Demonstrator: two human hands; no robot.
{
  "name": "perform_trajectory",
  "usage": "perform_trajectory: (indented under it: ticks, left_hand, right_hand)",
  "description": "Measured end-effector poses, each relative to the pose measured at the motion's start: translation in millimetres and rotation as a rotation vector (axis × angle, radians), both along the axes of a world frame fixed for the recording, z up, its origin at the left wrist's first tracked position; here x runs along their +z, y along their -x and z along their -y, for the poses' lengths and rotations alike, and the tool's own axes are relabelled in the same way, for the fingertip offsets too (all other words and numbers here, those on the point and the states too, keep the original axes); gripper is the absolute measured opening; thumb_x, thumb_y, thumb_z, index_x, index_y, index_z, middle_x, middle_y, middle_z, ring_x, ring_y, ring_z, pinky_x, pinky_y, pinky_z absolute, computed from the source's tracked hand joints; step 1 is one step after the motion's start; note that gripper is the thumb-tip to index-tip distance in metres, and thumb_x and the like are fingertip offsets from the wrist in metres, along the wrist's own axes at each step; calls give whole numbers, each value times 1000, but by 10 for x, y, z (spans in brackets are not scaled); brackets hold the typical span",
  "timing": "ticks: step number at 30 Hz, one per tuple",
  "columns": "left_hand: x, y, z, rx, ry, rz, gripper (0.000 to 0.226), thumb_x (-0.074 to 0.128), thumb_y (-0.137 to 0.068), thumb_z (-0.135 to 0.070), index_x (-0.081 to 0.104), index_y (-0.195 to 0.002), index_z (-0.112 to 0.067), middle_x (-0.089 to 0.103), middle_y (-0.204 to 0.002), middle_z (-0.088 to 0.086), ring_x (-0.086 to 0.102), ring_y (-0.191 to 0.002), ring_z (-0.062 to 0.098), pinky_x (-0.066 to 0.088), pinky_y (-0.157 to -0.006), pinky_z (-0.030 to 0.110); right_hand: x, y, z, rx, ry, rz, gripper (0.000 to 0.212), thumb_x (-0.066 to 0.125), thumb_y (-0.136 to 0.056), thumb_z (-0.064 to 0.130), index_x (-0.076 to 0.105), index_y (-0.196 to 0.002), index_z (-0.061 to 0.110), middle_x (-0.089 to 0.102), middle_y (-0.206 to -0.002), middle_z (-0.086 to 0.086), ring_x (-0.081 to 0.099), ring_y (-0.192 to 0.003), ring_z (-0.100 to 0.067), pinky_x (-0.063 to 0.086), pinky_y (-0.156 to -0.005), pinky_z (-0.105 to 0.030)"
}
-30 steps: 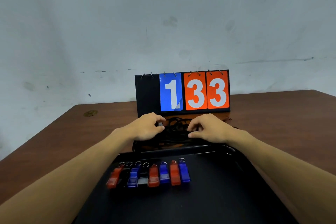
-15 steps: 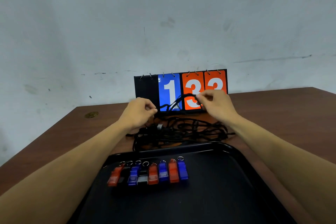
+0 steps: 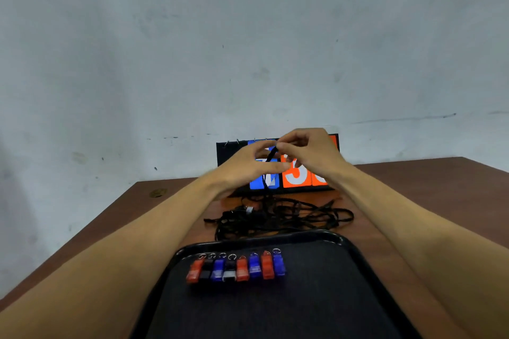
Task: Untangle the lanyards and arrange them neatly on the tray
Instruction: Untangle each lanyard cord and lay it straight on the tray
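Observation:
A tangle of black lanyards [image 3: 278, 216] lies on the brown table just beyond the black tray [image 3: 316, 239]. One black cord [image 3: 271, 155] rises from the pile to my hands. My right hand [image 3: 308, 151] pinches its top end between thumb and fingers. My left hand [image 3: 248, 165] is raised close beside it, fingers around the same cord lower down. Both hands hover above the pile, in front of the scoreboard.
A row of several red, blue and black whistles [image 3: 237, 268] with key rings lies on the tray's far left part. A flip scoreboard [image 3: 297, 176] stands behind the pile. A small round brass mark [image 3: 157, 192] is on the table at the far left. The wall is close behind.
Both hands rose from the pile, lifting one black cord, and came together in front of the scoreboard. The camera tilted upward.

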State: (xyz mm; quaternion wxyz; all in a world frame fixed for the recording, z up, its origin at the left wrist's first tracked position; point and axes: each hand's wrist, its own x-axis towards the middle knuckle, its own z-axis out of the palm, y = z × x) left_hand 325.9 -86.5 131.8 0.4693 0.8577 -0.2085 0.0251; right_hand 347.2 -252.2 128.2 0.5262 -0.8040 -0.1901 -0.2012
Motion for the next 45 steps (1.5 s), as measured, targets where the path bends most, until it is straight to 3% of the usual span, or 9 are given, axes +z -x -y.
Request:
perform_trajectory:
  ticks: [3,8,14,22,28,31,34,38,45]
  left_hand:
    - [130,165,84,-5,16,38,23,57,-92,-35,65,-107,-19,72,-89,-5,64,-84,-7,45,-72,8]
    - [244,385,44,6,12,51,27,48,-98,-24,66,-99,-4,56,-54,-6,64,-63,7,50,-72,20]
    - [247,640,-109,6,-120,54,24,43,-100,-19,60,-85,-12,46,-58,2,64,-64,21,49,-85,34]
    - [242,870,-91,54,98,53,29,31,-103,-22,50,-86,-9,35,-58,0,41,-49,15,44,-60,27]
    - [295,1041,94,79,286,91,32,34,-103,-25,53,-82,-11,43,-54,1,46,-52,16,43,-57,22]
    - [259,1081,59,117,261,142,33,35,-102,-25,55,-78,-13,46,-55,2,49,-54,14,43,-60,19]
    - [178,1123,-89,150,195,173,33,36,-102,-26,56,-79,-13,44,-55,1,49,-54,13,40,-59,20]
    - [11,1193,-392,211,138,155,32,40,-101,-30,63,-86,-15,43,-55,-2,50,-58,12,39,-56,15]
    - [-442,1270,-809,276,81,81,29,44,-99,-28,69,-89,-16,47,-58,-6,49,-64,12,41,-65,24]
  right_hand:
    - [127,171,24,-6,-38,24,6,68,-85,19,73,-87,18,71,-79,6,64,-69,-5,44,-58,-16]
    - [303,463,111,-27,-223,36,5,65,-88,17,69,-86,16,70,-75,3,60,-57,-5,47,-52,-22]
    - [388,695,209,-124,-411,30,15,49,-98,17,61,-96,9,66,-77,1,58,-61,-10,47,-55,-25]
    - [48,1023,142,-17,-476,-241,25,36,-102,21,54,-90,8,66,-78,-9,57,-61,-18,49,-58,-29]
    - [-327,1181,-292,194,-583,-451,31,24,-104,25,48,-116,10,75,-87,-8,71,-89,-22,51,-96,-40]
    - [-415,1298,-478,370,-731,-584,28,25,-104,26,47,-104,10,74,-90,-16,71,-92,-31,47,-101,-43]
    - [-528,1427,-530,466,-617,-689,30,28,-104,29,48,-95,9,66,-69,-10,63,-57,-27,52,-92,-48]
    - [-670,1435,-449,501,-387,-724,23,33,-103,33,44,-100,13,41,-56,1,26,-40,-12,42,-45,-27]
    - [-870,1377,-281,190,3,-474,29,37,-102,31,52,-85,13,39,-60,4,31,-45,-7,30,-45,-23]
